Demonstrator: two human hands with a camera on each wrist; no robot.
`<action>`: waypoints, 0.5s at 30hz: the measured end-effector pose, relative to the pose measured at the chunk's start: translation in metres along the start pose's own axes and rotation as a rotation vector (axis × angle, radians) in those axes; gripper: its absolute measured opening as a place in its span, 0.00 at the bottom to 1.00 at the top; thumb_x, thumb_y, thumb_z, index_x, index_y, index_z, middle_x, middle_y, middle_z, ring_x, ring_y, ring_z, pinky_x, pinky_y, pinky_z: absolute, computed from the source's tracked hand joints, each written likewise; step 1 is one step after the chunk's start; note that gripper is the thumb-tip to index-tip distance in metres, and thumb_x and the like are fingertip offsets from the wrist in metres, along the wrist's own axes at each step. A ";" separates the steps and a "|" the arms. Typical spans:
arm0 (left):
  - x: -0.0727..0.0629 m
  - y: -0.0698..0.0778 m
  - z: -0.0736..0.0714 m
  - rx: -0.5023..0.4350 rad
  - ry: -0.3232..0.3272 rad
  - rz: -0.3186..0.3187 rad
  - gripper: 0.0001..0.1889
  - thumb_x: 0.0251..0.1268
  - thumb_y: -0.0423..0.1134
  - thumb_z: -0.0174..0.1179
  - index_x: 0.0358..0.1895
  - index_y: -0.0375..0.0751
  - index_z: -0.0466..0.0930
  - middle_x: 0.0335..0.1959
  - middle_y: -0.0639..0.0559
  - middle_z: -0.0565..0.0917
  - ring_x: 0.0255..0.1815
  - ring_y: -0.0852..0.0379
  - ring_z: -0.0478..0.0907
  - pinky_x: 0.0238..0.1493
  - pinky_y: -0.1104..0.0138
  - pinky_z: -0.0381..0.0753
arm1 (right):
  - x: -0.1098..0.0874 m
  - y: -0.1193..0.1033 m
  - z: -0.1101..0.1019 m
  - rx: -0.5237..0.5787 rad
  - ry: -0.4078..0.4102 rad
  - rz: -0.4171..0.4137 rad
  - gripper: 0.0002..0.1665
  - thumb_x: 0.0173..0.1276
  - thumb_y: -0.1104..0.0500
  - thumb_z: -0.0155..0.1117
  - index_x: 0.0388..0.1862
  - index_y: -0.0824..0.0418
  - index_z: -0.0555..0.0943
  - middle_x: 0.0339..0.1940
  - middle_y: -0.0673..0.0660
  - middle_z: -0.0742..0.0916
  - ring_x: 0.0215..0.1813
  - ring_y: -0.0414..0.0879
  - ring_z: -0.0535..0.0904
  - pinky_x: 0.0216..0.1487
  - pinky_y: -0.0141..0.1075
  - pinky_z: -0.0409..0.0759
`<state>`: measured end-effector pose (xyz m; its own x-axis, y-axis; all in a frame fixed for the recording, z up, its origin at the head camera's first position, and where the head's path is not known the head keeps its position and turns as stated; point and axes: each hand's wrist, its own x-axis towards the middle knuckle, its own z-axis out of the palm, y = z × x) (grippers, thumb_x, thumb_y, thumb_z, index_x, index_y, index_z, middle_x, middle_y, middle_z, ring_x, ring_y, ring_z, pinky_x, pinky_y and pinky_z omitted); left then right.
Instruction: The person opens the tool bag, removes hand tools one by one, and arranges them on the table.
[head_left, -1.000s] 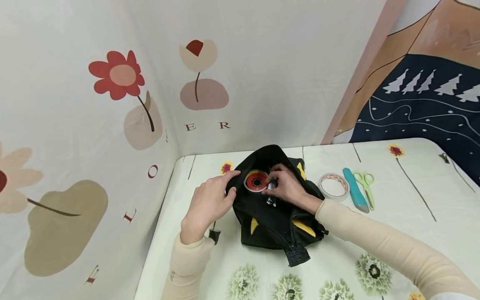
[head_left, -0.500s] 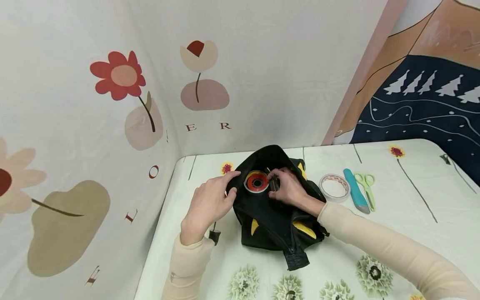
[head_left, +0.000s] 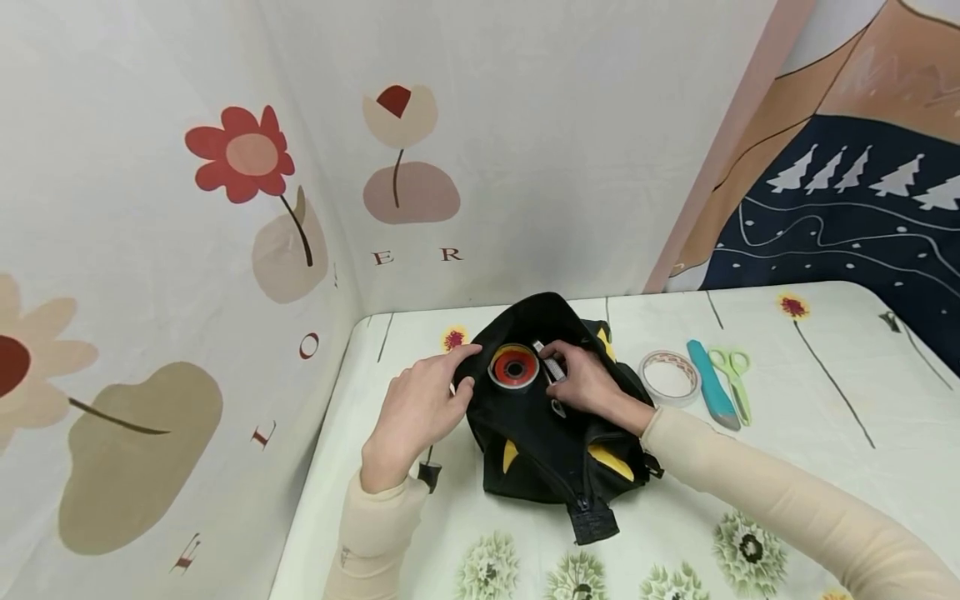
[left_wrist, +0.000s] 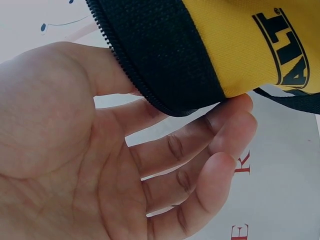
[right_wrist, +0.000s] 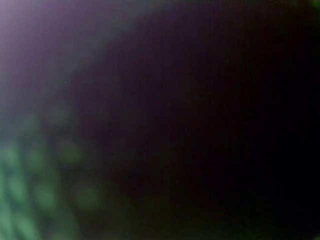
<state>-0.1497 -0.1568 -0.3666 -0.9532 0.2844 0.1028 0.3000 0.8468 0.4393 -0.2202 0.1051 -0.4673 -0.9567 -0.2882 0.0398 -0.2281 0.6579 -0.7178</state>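
A black and yellow zippered tool bag (head_left: 525, 454) stands on the table with its mouth open. My left hand (head_left: 423, 404) pinches the bag's rim on the left; in the left wrist view the thumb and index finger hold the zipper edge (left_wrist: 132, 70) and the other fingers curve below it. My right hand (head_left: 585, 382) reaches into the mouth and pinches a slim silvery metal tool with a ridged side (head_left: 553, 368). Its exact kind cannot be told. Beside it in the bag lies a round red tape roll (head_left: 514, 367). The right wrist view is dark and blurred.
To the right of the bag lie a clear tape roll (head_left: 670, 377), a teal utility knife (head_left: 712, 385) and green scissors (head_left: 733, 379). A flower-print cloth (head_left: 787, 467) covers the table, and printed fabric walls (head_left: 525, 167) rise behind and at the left.
My right hand has shifted slightly right inside the bag, and the silvery tool in it has turned and shows more of its side. My left hand keeps its hold on the rim.
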 end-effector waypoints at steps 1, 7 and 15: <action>0.000 0.000 0.000 0.000 0.000 0.001 0.26 0.81 0.37 0.62 0.78 0.48 0.80 0.18 0.54 0.71 0.14 0.56 0.61 0.20 0.63 0.57 | 0.000 0.001 0.000 0.006 0.001 0.004 0.30 0.65 0.70 0.76 0.66 0.65 0.83 0.57 0.66 0.86 0.48 0.57 0.81 0.49 0.50 0.80; 0.000 0.000 0.000 -0.002 0.003 0.003 0.25 0.81 0.37 0.62 0.78 0.47 0.81 0.19 0.54 0.71 0.14 0.55 0.61 0.20 0.63 0.58 | 0.001 0.004 -0.002 0.047 0.003 0.001 0.26 0.67 0.72 0.69 0.65 0.65 0.83 0.60 0.66 0.87 0.49 0.56 0.79 0.52 0.49 0.77; -0.001 0.000 0.000 -0.003 0.008 0.007 0.25 0.81 0.37 0.62 0.78 0.46 0.81 0.19 0.54 0.71 0.14 0.56 0.60 0.20 0.64 0.57 | -0.001 0.006 -0.005 0.122 0.015 -0.042 0.24 0.70 0.74 0.63 0.64 0.65 0.84 0.62 0.68 0.86 0.45 0.55 0.79 0.46 0.46 0.75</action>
<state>-0.1490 -0.1571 -0.3669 -0.9512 0.2870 0.1129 0.3068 0.8432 0.4414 -0.2213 0.1133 -0.4680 -0.9498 -0.3023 0.0812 -0.2448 0.5558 -0.7945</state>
